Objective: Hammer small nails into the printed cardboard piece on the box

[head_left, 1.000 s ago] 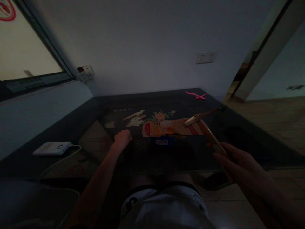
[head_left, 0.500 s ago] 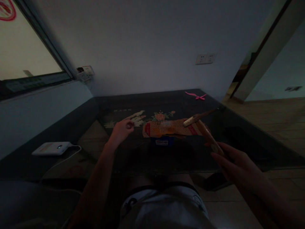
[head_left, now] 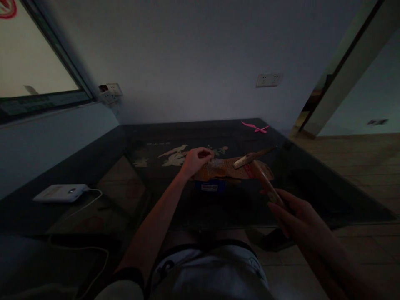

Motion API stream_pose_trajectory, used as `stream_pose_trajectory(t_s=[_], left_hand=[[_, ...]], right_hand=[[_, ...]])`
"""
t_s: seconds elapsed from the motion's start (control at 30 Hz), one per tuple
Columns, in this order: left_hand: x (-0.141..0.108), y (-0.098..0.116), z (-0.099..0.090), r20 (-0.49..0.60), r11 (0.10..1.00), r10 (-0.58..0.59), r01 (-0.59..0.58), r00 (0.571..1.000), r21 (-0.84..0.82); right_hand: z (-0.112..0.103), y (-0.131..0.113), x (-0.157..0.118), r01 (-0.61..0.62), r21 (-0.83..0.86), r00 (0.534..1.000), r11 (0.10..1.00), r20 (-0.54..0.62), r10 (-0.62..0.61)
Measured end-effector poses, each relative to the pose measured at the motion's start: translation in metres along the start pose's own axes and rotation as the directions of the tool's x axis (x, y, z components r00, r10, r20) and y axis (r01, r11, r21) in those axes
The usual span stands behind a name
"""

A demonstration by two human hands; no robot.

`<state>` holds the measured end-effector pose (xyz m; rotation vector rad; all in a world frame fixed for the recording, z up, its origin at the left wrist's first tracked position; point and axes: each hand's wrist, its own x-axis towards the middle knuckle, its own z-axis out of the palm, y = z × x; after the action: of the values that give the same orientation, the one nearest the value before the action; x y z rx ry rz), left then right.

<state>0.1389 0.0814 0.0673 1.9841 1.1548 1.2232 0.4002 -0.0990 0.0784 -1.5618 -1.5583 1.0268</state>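
My right hand (head_left: 292, 212) is wrapped round the wooden handle of a hammer (head_left: 264, 175), whose head hangs over the right part of a tan and red packet (head_left: 229, 168). The packet lies across a blue box (head_left: 211, 186) on the dark table (head_left: 175, 196). At the packet's left end is my left hand (head_left: 196, 161), its thumb and fingertips pinched together. Whatever is between those fingertips, if anything, is too small and dark to make out.
A white power bank (head_left: 61, 193) with a white cable lies at the table's left. Near the back right edge is a pink ribbon-like object (head_left: 256, 127). A dark flat object (head_left: 318, 189) rests at the right. Wall sockets (head_left: 268, 80) are behind.
My left hand has moved right, from beside the packet to over its left end. The hammer in my right hand has shifted slightly left and down.
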Motion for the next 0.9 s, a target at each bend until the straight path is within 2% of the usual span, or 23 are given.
stream_pose_trajectory(t_s=[0.13,0.33,0.6,0.77,0.9], left_hand=[[-0.004,-0.007,0.000,0.002,0.999,0.034,-0.034,0.999,0.009],[-0.003,-0.010,0.002,0.025,0.998,0.063,-0.063,0.998,-0.013],[-0.005,-0.012,0.004,0.042,0.998,0.061,-0.060,0.997,-0.007],[-0.005,-0.017,0.005,0.052,0.998,0.058,-0.056,0.997,-0.024],[-0.005,-0.019,0.006,0.044,0.999,0.038,-0.038,0.998,-0.016]], right_hand=[[0.002,0.001,0.000,-0.041,0.037,0.999,0.998,0.034,0.040],[0.003,0.001,0.002,-0.006,0.055,1.000,0.998,0.000,0.006],[0.005,-0.005,0.005,0.006,0.037,0.999,0.999,0.035,-0.008],[0.003,-0.020,0.019,0.106,-0.042,0.993,0.994,0.050,-0.103],[0.000,-0.043,0.039,0.215,-0.068,0.974,0.974,0.080,-0.210]])
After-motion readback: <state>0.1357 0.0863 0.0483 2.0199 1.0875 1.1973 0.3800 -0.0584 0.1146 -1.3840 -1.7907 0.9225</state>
